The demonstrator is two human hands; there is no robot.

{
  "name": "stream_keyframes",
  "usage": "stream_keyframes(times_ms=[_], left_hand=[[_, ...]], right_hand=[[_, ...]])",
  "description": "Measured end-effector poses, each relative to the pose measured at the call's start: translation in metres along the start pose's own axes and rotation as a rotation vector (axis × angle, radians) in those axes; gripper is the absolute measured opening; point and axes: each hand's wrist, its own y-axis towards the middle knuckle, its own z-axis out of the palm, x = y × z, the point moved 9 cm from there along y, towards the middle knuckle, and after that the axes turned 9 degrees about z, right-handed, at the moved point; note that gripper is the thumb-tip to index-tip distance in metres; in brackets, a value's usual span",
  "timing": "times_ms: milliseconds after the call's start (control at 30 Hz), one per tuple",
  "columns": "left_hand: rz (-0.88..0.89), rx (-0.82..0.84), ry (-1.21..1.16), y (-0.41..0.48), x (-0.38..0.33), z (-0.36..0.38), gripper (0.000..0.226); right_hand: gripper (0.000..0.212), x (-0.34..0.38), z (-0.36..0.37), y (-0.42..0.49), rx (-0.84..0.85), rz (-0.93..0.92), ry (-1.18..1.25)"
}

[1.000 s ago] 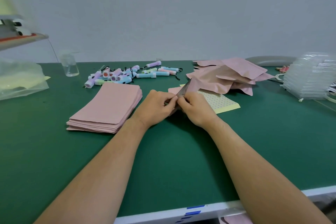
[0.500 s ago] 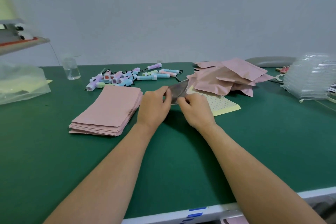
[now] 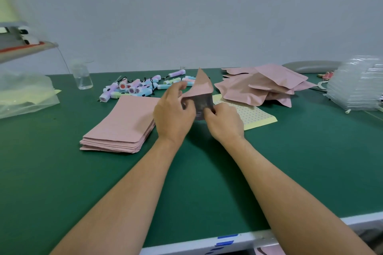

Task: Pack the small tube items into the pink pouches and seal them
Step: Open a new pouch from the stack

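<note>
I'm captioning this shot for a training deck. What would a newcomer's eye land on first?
First, mid-table, the left hand and right hand hold a pink pouch raised off the green table, its silvery inside showing. Next come the stack of flat pink pouches just left of the hands and the pastel tubes scattered behind it. A heap of puffy pink pouches lies at the right rear.

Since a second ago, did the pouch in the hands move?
Yes. The pouch tipped up, away from the yellow sheet; its corner now points up by the tubes.
</note>
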Motion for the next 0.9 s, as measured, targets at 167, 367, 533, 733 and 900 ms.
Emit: stream_keyframes(times_ms=[167, 367, 533, 733, 900], left_hand=[[0.041, 0.21, 0.102, -0.004, -0.01, 0.027, 0.06], [-0.053, 0.254, 0.023, -0.012, -0.005, 0.035, 0.049], [-0.213, -0.01, -0.024, -0.004, 0.016, 0.005, 0.059], [-0.239, 0.173, -0.113, -0.016, 0.005, 0.034, 0.037], [-0.286, 0.254, -0.089, -0.019, 0.015, 0.042, 0.036]], right_hand=[[0.049, 0.015, -0.007, -0.006, -0.083, -0.215, -0.245], [0.044, 0.025, -0.003, -0.013, -0.05, -0.33, -0.386], [0.043, 0.015, -0.018, -0.002, -0.121, -0.175, -0.183], [0.049, 0.022, -0.027, -0.01, -0.234, -0.245, -0.296], [0.043, 0.026, -0.027, -0.01, -0.244, -0.281, -0.377]])
